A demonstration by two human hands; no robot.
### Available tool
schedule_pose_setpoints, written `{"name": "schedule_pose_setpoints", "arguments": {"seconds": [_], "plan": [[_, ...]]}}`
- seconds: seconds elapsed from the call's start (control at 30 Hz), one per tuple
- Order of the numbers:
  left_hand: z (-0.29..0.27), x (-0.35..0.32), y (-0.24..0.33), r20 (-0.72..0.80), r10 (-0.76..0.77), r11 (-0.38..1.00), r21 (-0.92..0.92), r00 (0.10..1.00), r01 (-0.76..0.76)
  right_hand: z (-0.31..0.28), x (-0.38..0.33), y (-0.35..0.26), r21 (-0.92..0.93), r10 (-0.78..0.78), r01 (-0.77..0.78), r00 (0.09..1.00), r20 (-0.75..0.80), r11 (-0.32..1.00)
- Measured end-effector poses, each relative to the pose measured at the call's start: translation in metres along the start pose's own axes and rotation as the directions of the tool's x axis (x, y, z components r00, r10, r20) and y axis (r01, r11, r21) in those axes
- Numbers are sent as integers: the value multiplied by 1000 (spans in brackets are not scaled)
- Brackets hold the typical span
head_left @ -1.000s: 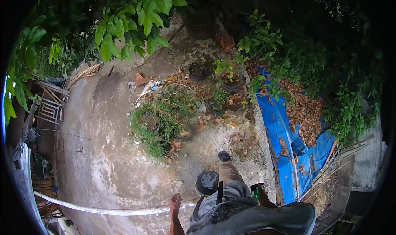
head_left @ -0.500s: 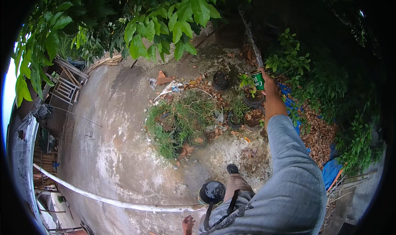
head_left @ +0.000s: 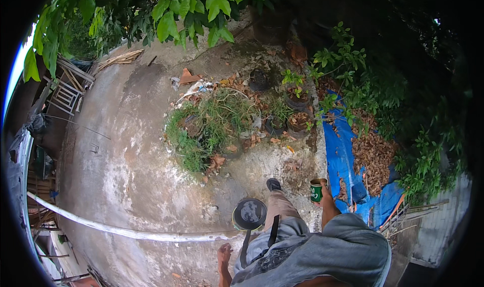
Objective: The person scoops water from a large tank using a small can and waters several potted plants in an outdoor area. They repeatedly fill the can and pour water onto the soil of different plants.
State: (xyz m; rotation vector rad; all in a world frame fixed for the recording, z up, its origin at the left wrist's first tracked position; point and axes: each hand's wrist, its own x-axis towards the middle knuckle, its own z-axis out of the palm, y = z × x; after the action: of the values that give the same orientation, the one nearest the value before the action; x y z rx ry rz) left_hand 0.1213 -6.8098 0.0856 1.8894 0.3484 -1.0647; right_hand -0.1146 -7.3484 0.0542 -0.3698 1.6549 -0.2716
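The right hand [head_left: 326, 195] grips a green can [head_left: 316, 190]; its fingers are wrapped around the can's body, holding it upright at the right side, just left of the blue tarpaulin [head_left: 343, 156]. The left hand does not show. A round dark pan [head_left: 249, 214] hangs near the person's waist, left of the can. Farther away, a weed clump [head_left: 206, 128] and plant pots [head_left: 297, 120] stand on the concrete floor [head_left: 121, 151]. A white pipe [head_left: 126, 231] crosses the near left.

Upright green can [head_left: 317, 190], open-topped
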Motion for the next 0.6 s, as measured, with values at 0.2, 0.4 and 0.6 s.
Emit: {"name": "schedule_pose_setpoints", "arguments": {"seconds": [0.2,0.4,0.6], "plan": [[-55,2,-30,108,8,1000,-17,994,-6,-128,-60,180,137,1,36,964,-265,990],[-112,-13,-140,29,-199,975,-100,980,201,-137,-81,222,39,-52,66,954,-296,997],[-109,-47,-205,-37,-324,940,-130,945,317,-24,-58,223,-749,-425,322,903,59,579]]}}
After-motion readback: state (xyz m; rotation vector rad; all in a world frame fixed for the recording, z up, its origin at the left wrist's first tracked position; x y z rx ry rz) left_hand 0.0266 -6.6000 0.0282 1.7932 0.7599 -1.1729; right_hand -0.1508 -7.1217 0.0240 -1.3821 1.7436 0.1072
